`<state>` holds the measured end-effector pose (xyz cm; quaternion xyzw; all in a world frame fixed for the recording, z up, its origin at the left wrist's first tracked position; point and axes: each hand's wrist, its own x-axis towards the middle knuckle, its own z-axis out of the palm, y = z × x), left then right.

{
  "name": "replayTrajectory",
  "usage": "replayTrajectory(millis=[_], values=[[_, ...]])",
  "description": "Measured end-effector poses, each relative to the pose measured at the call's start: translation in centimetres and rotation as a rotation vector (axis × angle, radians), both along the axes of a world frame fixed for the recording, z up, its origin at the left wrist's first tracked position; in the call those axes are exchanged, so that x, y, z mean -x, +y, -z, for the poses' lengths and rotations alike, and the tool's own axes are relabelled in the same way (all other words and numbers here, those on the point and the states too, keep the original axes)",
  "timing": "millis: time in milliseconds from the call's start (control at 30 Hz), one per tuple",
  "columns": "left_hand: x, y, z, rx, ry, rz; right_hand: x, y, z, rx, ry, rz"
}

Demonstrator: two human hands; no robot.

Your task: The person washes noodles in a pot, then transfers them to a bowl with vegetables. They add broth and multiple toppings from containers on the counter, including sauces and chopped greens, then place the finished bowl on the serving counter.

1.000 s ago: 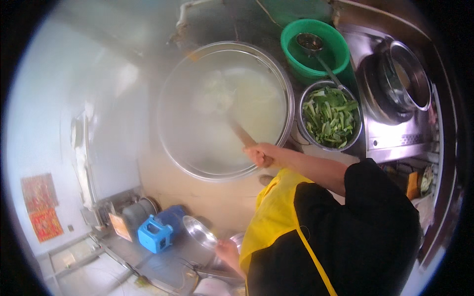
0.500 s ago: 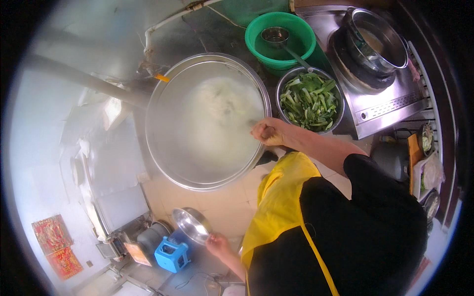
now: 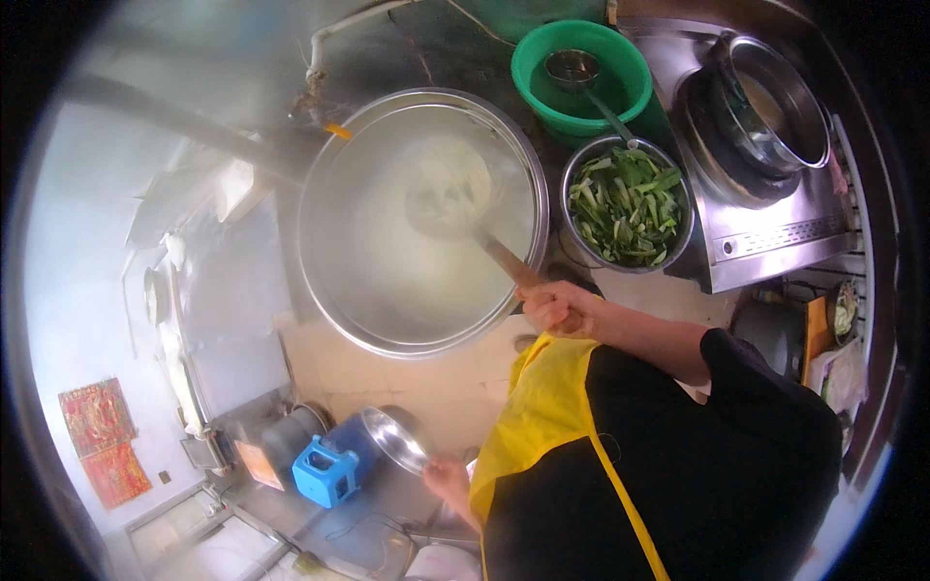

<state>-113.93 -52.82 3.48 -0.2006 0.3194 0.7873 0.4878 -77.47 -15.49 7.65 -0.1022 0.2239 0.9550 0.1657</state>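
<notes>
Head view shows my right hand [image 3: 554, 308] clenched around the wooden handle of a ladle [image 3: 455, 208] whose bowl sits in the steaming wok [image 3: 423, 221]; I judge I am mid-stir. My left hand [image 3: 448, 479], below the wok, grips a small steel bowl [image 3: 394, 439]. Right of the wok stands a bowl of chopped greens [image 3: 628, 205]. Next comes lifting the ladle level.

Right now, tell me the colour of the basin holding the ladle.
Green basin, clearest in the head view.
</notes>
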Motion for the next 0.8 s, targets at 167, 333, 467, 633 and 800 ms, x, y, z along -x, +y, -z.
replayTrajectory(millis=[167, 333, 467, 633, 800], values=[[0.2, 0.6, 0.6, -0.003, 0.004, 0.033, -0.9, 5.2, 0.6, 0.536, 0.279, 0.172], [-0.5, 1.6, -0.5, -0.038, -0.08, 0.022, 3.3, 11.3, 2.0, 0.122, -0.197, 0.21], [-2.3, 0.9, -2.1, 0.005, -0.016, 0.016, 3.6, 11.2, 1.0, -0.427, -0.507, -0.068], [-3.3, -0.1, -2.9, 0.03, -0.064, 0.016, 2.8, 9.8, -0.8, -0.621, -0.637, -0.196], [-3.2, 1.4, -2.6, 0.243, -0.002, -0.161, 0.9, 8.6, -1.3, -0.313, -0.328, -0.17]])
